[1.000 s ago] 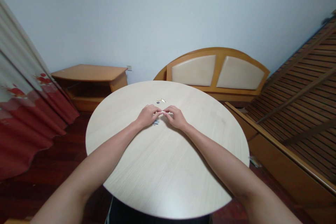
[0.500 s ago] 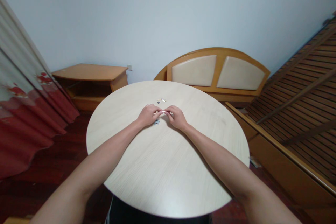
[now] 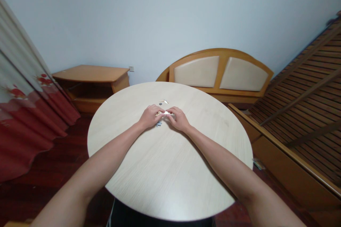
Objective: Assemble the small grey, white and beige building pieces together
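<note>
Above the middle of the round pale table [image 3: 170, 170], my left hand [image 3: 149, 116] and my right hand [image 3: 180, 118] meet fingertip to fingertip. Both are closed in a pinch on a small, thin white piece [image 3: 166, 113], which spans the gap between them. My fingers cover its ends, and it is too small for me to tell its kind. Just below the left fingers lie a few small blue-grey bits [image 3: 158, 124]. Beyond the hands are a little dark piece [image 3: 160, 104] and some thin pale and white slivers [image 3: 166, 101].
A wooden cabinet [image 3: 93, 73] stands back left by a red and white curtain [image 3: 39, 106]. An arched headboard [image 3: 197, 72] leans on the wall behind the table. Along the right are a bed rail [image 3: 282, 149] and upright wooden slats [image 3: 306, 88].
The white piece shows more broadly between my fingertips now and looks turned or opened out. My hands have barely shifted, and the bits on the table lie as before.
</note>
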Demonstrator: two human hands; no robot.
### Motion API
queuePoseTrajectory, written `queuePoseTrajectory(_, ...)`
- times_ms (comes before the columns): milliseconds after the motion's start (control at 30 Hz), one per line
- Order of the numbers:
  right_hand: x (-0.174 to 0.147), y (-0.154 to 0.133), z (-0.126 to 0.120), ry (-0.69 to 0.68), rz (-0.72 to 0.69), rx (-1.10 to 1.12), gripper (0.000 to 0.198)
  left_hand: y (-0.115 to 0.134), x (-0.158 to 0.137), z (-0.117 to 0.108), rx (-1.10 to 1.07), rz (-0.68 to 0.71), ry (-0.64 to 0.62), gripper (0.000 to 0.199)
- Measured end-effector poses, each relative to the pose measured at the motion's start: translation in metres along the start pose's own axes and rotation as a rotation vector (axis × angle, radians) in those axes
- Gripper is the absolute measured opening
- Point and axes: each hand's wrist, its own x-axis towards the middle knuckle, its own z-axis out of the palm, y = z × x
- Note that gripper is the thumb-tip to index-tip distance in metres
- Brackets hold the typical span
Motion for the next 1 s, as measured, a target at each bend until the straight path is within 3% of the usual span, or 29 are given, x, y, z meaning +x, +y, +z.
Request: queuePoseTrajectory(1000,0.0010,-0.0037,-0.0028,0.031,-0.002,-0.033,0.019,0.0015,0.0010,-0.0019,0.049,-0.065,-0.035,0.017)
